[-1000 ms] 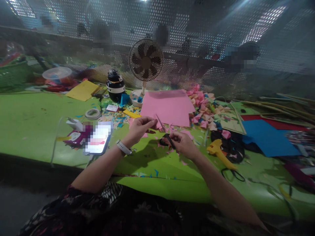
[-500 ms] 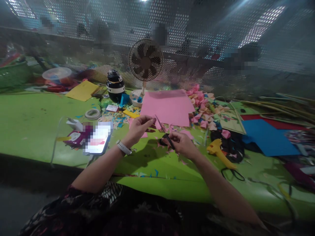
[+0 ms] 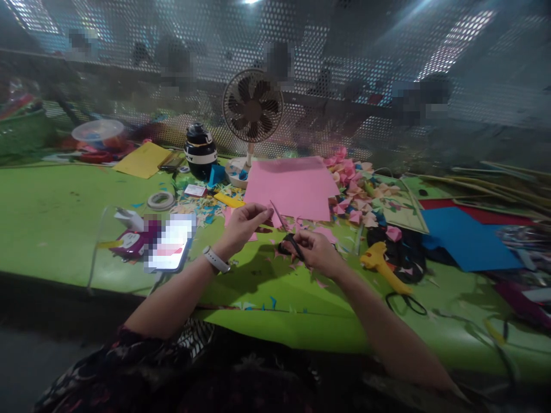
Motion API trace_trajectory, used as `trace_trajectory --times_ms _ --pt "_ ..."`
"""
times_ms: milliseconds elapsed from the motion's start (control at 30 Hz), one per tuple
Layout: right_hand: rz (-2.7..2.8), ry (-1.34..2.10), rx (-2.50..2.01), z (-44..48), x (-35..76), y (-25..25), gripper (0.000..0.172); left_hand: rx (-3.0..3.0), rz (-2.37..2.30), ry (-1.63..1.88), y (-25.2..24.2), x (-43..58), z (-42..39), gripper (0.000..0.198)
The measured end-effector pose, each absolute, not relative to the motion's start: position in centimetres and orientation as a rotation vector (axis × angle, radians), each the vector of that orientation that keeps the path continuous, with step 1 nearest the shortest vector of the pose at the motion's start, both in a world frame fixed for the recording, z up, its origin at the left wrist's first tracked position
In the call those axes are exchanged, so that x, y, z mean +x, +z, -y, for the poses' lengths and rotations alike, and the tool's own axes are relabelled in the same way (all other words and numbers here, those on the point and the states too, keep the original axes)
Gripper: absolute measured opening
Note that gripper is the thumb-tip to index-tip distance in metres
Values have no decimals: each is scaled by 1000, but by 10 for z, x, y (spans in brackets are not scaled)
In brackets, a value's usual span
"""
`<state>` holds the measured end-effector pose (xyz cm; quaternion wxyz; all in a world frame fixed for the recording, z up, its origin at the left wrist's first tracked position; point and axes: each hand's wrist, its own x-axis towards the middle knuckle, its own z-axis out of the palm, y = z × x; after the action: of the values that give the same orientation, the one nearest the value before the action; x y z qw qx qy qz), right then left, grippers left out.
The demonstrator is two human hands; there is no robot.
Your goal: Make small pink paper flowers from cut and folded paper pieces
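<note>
My right hand point(image 3: 317, 250) is closed on the black handles of a pair of scissors point(image 3: 294, 246), whose blades point up and to the left. Near the blade tips, my left hand point(image 3: 246, 226) has its thumb and fingers pressed together; whatever they pinch is too small to make out. Behind both hands lie large pink paper sheets point(image 3: 293, 186). Small pink scraps point(image 3: 328, 233) are scattered on the green table point(image 3: 241, 292) around and under the scissors. A heap of folded pink and peach paper pieces point(image 3: 350, 180) sits right of the sheets.
A lit phone point(image 3: 174, 244), a tape roll point(image 3: 160, 200) and a black jar point(image 3: 201, 152) are on the left. A fan point(image 3: 253, 106) stands at the back. A yellow glue gun point(image 3: 383, 267) and blue paper point(image 3: 469, 238) lie on the right.
The whole view has shifted very slightly. The scissors' handles look a little more spread in my right hand; my left hand keeps its pose.
</note>
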<state>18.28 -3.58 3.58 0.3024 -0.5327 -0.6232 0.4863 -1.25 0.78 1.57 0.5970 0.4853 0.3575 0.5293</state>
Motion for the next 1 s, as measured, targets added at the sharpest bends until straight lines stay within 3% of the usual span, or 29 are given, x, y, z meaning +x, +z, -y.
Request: trace_trajectory --times_ms 200,400,1000 --pt "1616 1326 -1391 36 183 33 57 895 -755 1251 14 -11 -13 12" --pt "1641 1378 -1454 34 182 26 56 593 -494 1042 8 -2 -10 28" --pt "1643 1392 -1445 29 185 17 52 568 -475 1031 -2 5 -10 24"
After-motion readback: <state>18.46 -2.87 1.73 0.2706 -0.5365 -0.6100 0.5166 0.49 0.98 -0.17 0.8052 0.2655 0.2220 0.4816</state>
